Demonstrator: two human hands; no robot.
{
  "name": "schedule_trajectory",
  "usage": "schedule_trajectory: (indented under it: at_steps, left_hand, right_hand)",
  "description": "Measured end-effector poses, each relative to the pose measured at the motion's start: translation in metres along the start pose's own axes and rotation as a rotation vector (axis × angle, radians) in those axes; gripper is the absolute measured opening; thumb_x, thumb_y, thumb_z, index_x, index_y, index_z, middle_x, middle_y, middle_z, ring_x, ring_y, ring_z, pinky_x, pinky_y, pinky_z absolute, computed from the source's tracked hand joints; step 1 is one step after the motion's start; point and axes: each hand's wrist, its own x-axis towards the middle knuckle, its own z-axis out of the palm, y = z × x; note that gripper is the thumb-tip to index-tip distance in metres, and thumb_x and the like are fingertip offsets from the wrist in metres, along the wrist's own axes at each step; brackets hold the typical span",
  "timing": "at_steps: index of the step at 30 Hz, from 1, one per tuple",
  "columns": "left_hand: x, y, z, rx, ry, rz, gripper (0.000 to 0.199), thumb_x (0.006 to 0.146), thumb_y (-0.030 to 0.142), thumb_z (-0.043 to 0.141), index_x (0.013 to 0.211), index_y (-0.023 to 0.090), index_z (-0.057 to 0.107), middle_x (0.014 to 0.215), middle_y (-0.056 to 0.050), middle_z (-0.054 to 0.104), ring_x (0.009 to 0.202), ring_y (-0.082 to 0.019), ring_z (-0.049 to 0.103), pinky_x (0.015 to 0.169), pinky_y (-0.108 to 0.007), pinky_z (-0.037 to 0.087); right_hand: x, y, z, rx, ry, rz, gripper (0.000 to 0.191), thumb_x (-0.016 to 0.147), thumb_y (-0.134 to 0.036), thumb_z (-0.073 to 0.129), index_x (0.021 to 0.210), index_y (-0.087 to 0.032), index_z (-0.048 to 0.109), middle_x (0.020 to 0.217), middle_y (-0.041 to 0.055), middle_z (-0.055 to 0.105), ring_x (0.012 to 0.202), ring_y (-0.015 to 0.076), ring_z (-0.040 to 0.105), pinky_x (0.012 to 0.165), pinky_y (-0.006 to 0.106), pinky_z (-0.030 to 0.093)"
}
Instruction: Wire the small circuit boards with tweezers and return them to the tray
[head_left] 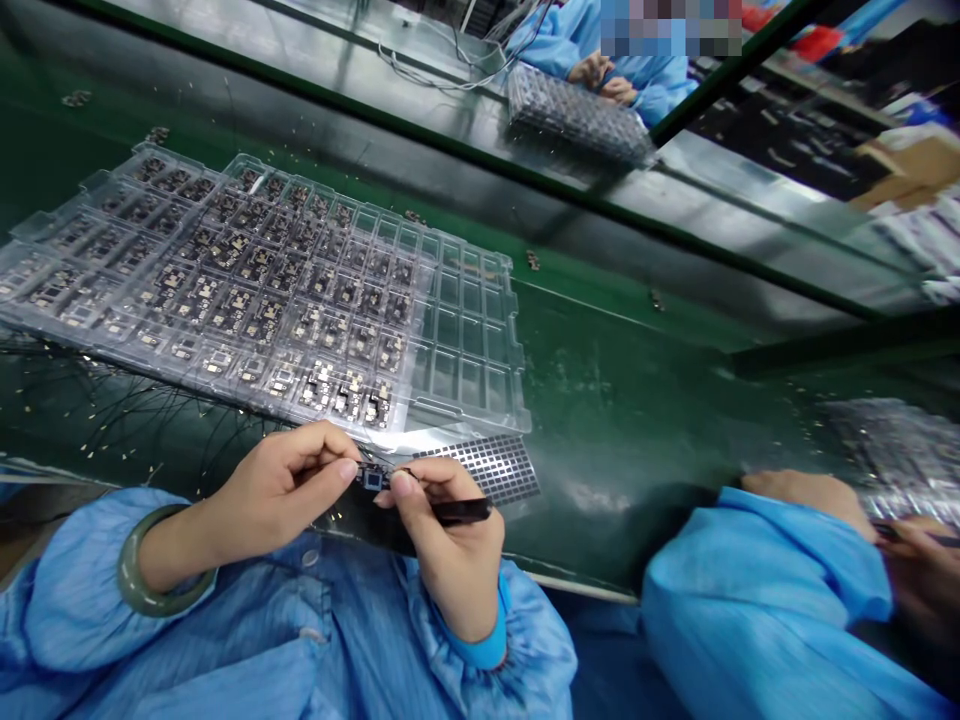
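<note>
Between my hands, in front of my body, is a small dark circuit board with a bluish square part on it. My left hand is closed, its thumb and forefinger pinching the board's left end. My right hand is closed at the board's right end, and a slim black tool sticks out from its grip. The tool's working tip is hidden by the fingers, so its kind is unclear. Just beyond my hands lies a sheet of small dark squares, beside clear plastic trays with several boards in their pockets.
Thin black wires with light ends lie along the trays' near edge. Small loose parts are scattered on the green bench. To the right, a co-worker's blue sleeve reaches in. Behind the green rail, another person's hands are above stacked trays.
</note>
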Motion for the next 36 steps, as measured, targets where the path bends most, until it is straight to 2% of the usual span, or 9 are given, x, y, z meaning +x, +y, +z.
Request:
schedule_trajectory:
  at_steps: [13,17,19,21,24,27,31,36]
  left_hand:
    - [-0.002,-0.003,0.001,0.029,0.047,0.051,0.017,0.093,0.028,0.048,0.084,0.017,0.057,0.066,0.003,0.049,0.056,-0.009,0.043,0.052,-0.020,0.036]
    - [-0.004,-0.002,0.000,0.063,0.032,0.086,0.016,0.092,0.025,0.047,0.081,0.017,0.055,0.063,0.005,0.046,0.054,-0.009,0.042,0.050,-0.019,0.035]
    - [-0.006,-0.002,0.000,0.076,0.024,0.086,0.015,0.092,0.024,0.047,0.080,0.018,0.054,0.060,0.006,0.045,0.052,-0.008,0.041,0.048,-0.018,0.034]
    - [-0.007,-0.001,0.000,0.086,0.008,0.075,0.014,0.091,0.023,0.047,0.079,0.018,0.053,0.059,0.006,0.043,0.050,-0.008,0.040,0.047,-0.018,0.033]
    - [-0.007,-0.001,0.001,0.107,-0.069,0.060,0.014,0.090,0.022,0.047,0.078,0.018,0.053,0.057,0.007,0.041,0.048,-0.007,0.038,0.045,-0.017,0.031]
    - [-0.006,0.000,0.005,0.130,-0.175,0.057,0.015,0.090,0.021,0.047,0.076,0.018,0.052,0.058,0.007,0.041,0.050,-0.008,0.039,0.047,-0.018,0.032]
    - [-0.001,0.003,0.013,0.191,-0.314,0.001,0.017,0.090,0.022,0.046,0.076,0.018,0.054,0.067,0.004,0.047,0.057,-0.009,0.044,0.052,-0.020,0.036]
    - [0.005,0.002,0.020,0.242,-0.397,-0.016,0.015,0.091,0.021,0.045,0.080,0.018,0.056,0.086,0.000,0.054,0.069,-0.011,0.052,0.060,-0.020,0.041]
  right_hand:
    - [-0.004,0.000,0.003,0.016,0.001,0.015,0.004,0.086,-0.024,0.063,0.082,-0.024,0.064,0.064,-0.0047,0.068,0.054,0.0085,0.059,0.053,0.018,0.044]
    - [-0.003,-0.002,-0.006,0.038,-0.047,0.014,0.006,0.086,-0.026,0.062,0.086,-0.024,0.068,0.069,-0.0024,0.068,0.056,0.0098,0.057,0.055,0.021,0.044]
    - [0.001,-0.001,-0.018,0.144,0.023,-0.042,0.013,0.088,-0.031,0.059,0.085,-0.024,0.070,0.077,-0.0006,0.069,0.058,0.0098,0.056,0.058,0.022,0.046]
    - [0.005,0.003,-0.032,0.283,0.165,-0.093,0.021,0.088,-0.036,0.056,0.081,-0.022,0.071,0.085,0.0013,0.068,0.067,0.0113,0.058,0.064,0.024,0.049]
    - [0.006,0.013,-0.053,0.363,0.318,-0.034,0.033,0.089,-0.046,0.052,0.079,-0.021,0.070,0.087,0.0024,0.069,0.078,0.0130,0.064,0.069,0.025,0.053]
    - [-0.002,0.024,-0.063,0.285,0.348,0.080,0.036,0.090,-0.052,0.049,0.085,-0.022,0.067,0.081,0.0012,0.070,0.069,0.0125,0.067,0.064,0.026,0.057]
    - [-0.017,0.030,-0.060,0.082,0.291,0.187,0.020,0.080,-0.039,0.069,0.088,-0.021,0.063,0.085,0.0015,0.071,0.074,0.0162,0.070,0.071,0.033,0.061]
    - [-0.024,0.030,-0.055,-0.155,0.242,0.241,0.017,0.079,-0.035,0.070,0.084,-0.021,0.063,0.072,0.0006,0.068,0.063,0.0171,0.070,0.059,0.028,0.059]
